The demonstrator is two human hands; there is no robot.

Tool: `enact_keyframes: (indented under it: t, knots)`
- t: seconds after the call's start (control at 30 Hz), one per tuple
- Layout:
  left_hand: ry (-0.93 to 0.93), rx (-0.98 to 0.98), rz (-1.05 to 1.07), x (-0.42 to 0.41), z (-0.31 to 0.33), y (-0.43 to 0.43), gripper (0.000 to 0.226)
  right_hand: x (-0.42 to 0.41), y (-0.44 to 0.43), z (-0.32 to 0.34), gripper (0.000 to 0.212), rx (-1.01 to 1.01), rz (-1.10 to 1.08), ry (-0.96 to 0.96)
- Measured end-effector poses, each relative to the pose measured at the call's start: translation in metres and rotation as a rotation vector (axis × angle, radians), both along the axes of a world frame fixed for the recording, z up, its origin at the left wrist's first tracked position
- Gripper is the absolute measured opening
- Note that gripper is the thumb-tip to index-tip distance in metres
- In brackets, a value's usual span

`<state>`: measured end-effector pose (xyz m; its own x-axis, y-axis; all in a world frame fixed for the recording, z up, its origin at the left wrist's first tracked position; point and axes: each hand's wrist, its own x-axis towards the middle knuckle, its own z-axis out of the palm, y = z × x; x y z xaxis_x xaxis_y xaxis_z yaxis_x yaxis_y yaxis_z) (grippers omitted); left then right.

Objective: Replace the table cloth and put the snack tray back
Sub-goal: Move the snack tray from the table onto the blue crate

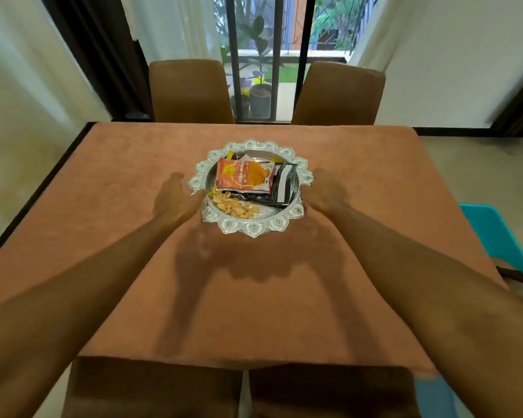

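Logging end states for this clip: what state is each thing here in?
table cloth: spread flat, unwrinkled
snack tray: raised above the table cloth, loaded
orange snack packet: lying in the snack tray
left hand: at tray's left rim, grip blurred
right hand: at tray's right rim, grip blurred
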<state>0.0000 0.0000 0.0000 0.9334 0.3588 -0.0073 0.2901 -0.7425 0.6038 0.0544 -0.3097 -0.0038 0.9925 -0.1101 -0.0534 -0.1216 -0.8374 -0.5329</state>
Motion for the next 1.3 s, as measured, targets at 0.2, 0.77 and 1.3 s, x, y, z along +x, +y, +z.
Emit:
enact_keyframes:
  t: [0.2, 0.77, 1.3]
  knots:
    - [0.018, -0.215, 0.018, 0.043, -0.016, -0.008, 0.064, 0.025, 0.026, -0.013, 0.046, 0.08, -0.11, 0.023]
    - [-0.101, -0.181, 0.104, 0.057, -0.044, -0.013, 0.038, 0.032, 0.033, -0.041, 0.046, 0.204, -0.274, -0.034]
    - [-0.109, -0.391, 0.066, 0.007, 0.002, -0.052, 0.02, -0.045, -0.033, 0.014, 0.024, 0.479, -0.195, 0.052]
